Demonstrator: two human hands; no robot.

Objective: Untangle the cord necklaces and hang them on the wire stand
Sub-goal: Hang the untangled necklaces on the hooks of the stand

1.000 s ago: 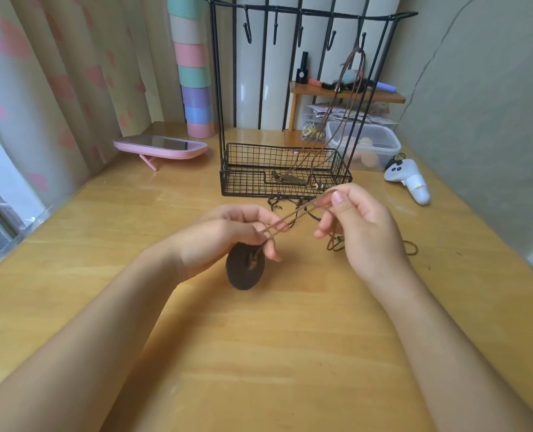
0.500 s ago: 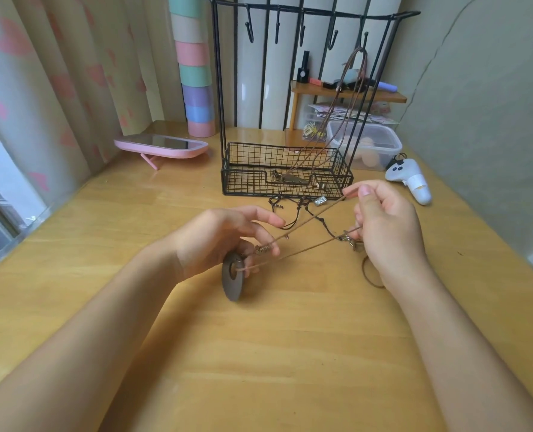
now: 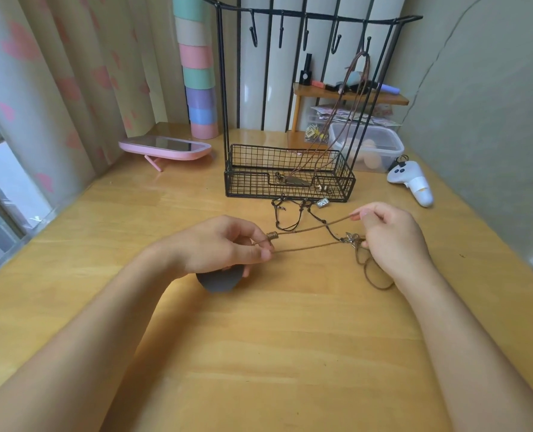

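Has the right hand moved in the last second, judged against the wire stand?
Yes. The right hand, pinching the cord necklace, has shifted rightward, from in front of the wire stand to past its right corner, away from the left hand.

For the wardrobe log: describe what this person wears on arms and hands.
The left forearm and right forearm are bare to the frame's bottom edge; no sleeve or cuff shows. The left hand and right hand wear no gloves, and no ring, watch or bracelet is visible.
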